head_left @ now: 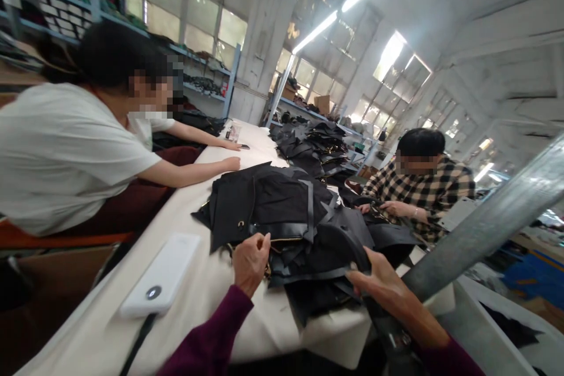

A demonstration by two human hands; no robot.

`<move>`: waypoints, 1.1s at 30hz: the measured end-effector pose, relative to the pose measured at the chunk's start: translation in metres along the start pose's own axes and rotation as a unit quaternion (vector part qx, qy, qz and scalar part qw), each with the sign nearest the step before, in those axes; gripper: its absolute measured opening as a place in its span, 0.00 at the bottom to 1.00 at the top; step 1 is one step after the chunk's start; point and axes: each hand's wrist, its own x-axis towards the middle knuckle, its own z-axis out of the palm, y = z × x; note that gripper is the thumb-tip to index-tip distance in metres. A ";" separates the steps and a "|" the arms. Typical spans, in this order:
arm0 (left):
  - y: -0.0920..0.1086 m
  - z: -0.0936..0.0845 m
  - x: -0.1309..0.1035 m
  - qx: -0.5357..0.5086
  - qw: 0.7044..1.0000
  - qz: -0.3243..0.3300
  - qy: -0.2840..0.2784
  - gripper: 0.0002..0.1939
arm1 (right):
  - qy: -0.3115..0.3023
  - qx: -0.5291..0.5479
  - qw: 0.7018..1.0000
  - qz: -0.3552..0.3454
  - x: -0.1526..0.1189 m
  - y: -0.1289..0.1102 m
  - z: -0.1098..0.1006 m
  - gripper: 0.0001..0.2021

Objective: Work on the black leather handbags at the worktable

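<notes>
Clamping black fabric (pixel 339 244) in right hand (pixel 384 278), curling left hand (pixel 250 261) closed beside it, between white power bank (pixel 170 267) and slanting metal pole (pixel 489 211).

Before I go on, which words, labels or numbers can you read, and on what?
No text reads clearly.
White device: mark on its round display, too blurred to read.
Small item at the table's far end: any print too small to read.
</notes>
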 end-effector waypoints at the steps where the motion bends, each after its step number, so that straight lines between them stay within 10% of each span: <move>1: 0.001 -0.008 0.002 0.099 0.991 0.051 0.071 0.16 | -0.014 0.004 1.000 0.002 -0.011 0.002 0.003 0.08; 3: 0.003 -0.019 0.012 0.221 0.959 0.082 0.156 0.13 | -0.042 0.011 0.999 0.009 -0.028 0.007 0.009 0.07; 7: -0.004 -0.019 0.039 0.260 0.960 0.025 0.103 0.15 | -0.074 0.012 0.997 0.029 -0.052 0.015 0.018 0.07; 16: -0.029 -0.005 0.044 -0.074 0.996 -0.030 -0.035 0.11 | -0.094 0.009 0.995 0.015 -0.077 0.023 0.017 0.08; 22: -0.029 0.014 0.020 -0.329 0.927 -0.067 -0.165 0.20 | -0.098 0.038 0.994 0.030 -0.086 0.012 0.016 0.08; 33: -0.031 0.007 0.022 -0.448 0.848 -0.100 -0.263 0.18 | -0.102 0.024 0.994 0.025 -0.045 -0.017 0.046 0.07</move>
